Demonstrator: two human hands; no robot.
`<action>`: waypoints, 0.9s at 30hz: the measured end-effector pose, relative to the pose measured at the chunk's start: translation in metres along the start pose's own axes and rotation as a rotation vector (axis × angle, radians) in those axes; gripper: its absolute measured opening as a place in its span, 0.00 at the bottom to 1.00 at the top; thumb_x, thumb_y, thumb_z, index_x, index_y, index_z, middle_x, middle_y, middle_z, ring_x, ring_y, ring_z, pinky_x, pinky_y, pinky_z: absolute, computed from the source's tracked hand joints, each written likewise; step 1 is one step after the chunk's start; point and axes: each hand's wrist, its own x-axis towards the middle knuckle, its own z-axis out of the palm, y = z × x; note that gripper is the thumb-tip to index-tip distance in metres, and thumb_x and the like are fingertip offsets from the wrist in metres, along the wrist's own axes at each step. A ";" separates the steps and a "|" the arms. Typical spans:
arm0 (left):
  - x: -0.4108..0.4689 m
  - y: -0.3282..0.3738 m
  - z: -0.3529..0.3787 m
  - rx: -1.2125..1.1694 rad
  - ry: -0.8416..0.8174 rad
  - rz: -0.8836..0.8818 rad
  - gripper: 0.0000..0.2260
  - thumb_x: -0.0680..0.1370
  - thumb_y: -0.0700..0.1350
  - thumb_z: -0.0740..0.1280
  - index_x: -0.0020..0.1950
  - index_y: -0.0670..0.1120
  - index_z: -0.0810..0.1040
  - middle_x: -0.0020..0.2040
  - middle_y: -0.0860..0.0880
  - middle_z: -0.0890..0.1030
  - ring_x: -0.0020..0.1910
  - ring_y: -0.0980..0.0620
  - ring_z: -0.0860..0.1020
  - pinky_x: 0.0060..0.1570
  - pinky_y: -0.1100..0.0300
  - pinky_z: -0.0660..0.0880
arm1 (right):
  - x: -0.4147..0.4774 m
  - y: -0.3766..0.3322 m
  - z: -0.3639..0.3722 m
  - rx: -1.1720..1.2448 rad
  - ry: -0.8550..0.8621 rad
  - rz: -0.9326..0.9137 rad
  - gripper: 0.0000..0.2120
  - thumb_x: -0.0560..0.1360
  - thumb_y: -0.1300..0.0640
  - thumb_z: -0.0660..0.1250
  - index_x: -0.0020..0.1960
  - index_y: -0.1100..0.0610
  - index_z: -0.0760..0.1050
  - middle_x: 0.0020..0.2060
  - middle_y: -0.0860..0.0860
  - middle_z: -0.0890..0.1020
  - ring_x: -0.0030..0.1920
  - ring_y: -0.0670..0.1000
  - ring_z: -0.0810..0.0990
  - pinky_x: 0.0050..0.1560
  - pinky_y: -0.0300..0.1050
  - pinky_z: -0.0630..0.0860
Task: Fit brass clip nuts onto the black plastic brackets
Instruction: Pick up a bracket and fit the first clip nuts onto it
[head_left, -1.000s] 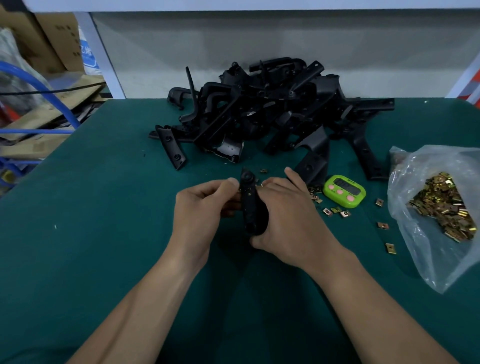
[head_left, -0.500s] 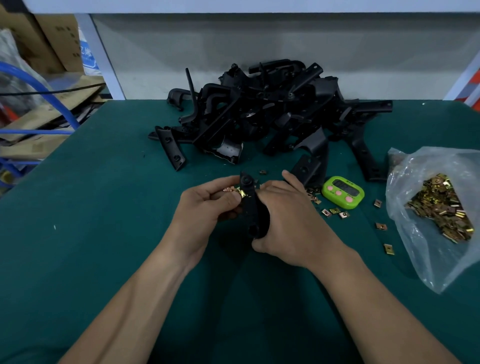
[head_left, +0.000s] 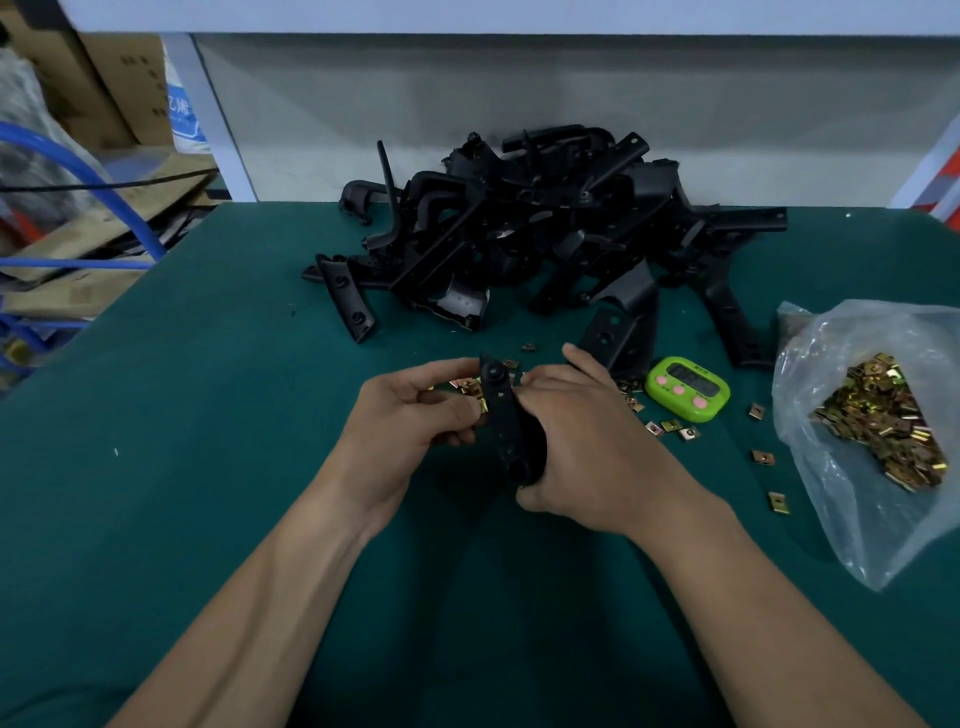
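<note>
My right hand (head_left: 587, 441) grips a curved black plastic bracket (head_left: 503, 415) and holds it upright over the middle of the green table. My left hand (head_left: 410, 421) pinches a brass clip nut (head_left: 480, 404) against the bracket's left edge, just below its round boss. More brass nuts (head_left: 465, 385) show between the left fingers. A heap of black brackets (head_left: 545, 234) lies at the back of the table. Loose clip nuts (head_left: 670, 427) are scattered to the right of my hands.
A clear plastic bag (head_left: 878, 431) full of brass clip nuts lies at the right edge. A green timer (head_left: 687, 387) with pink buttons sits between the bag and my hands. Cardboard boxes (head_left: 124, 88) and blue tubing (head_left: 78, 171) stand off the table's left.
My left hand has brought a brass clip nut to the bracket's left edge, where it now shows. The right hand keeps its hold on the bracket, almost unmoved.
</note>
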 end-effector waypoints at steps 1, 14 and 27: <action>0.000 0.000 0.000 0.007 0.003 -0.002 0.15 0.75 0.31 0.72 0.55 0.49 0.88 0.36 0.44 0.83 0.33 0.52 0.78 0.37 0.64 0.76 | 0.000 0.000 -0.001 -0.005 -0.009 -0.004 0.24 0.57 0.41 0.75 0.50 0.47 0.77 0.45 0.41 0.78 0.62 0.45 0.73 0.76 0.36 0.36; -0.006 -0.002 0.020 -0.061 0.069 0.018 0.12 0.75 0.33 0.73 0.54 0.47 0.87 0.39 0.44 0.85 0.39 0.52 0.82 0.43 0.62 0.80 | -0.003 -0.007 -0.001 -0.102 -0.039 -0.025 0.23 0.60 0.42 0.76 0.52 0.50 0.78 0.47 0.44 0.79 0.63 0.48 0.74 0.78 0.42 0.40; -0.013 -0.007 0.036 0.531 0.250 0.213 0.09 0.70 0.56 0.73 0.38 0.51 0.85 0.32 0.54 0.83 0.33 0.55 0.81 0.32 0.61 0.76 | -0.004 -0.012 0.012 -0.159 0.174 0.077 0.27 0.55 0.44 0.80 0.48 0.55 0.78 0.42 0.46 0.81 0.52 0.52 0.79 0.76 0.57 0.61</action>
